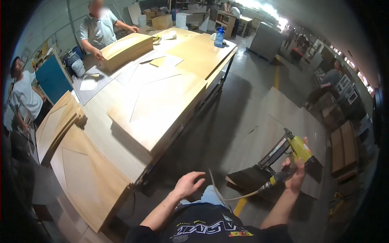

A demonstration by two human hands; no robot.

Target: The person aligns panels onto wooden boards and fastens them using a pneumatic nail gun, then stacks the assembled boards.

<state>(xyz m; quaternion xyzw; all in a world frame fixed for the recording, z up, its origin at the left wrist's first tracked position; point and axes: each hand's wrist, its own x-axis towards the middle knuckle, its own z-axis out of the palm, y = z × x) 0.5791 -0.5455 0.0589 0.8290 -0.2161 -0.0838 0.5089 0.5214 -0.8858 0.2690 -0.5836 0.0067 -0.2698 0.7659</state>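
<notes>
My right hand point(297, 172) grips the handle of a yellow and black pneumatic nail gun point(288, 154), held out to my right above the floor. A pale air hose point(227, 196) runs from the gun's base back toward my body. My left hand point(188, 183) is empty, fingers loosely spread, hanging in front of me just off the near corner of the long workbench point(121, 158). Flat light-wood panels point(156, 109) lie stacked on the bench.
A person in a light shirt point(98, 28) leans on a thick panel stack point(125, 48) at the bench's far end. Another person point(24, 95) stands at far left. A blue bottle point(219, 37) stands on the far corner. Wood boards point(344, 148) lie on the floor at right.
</notes>
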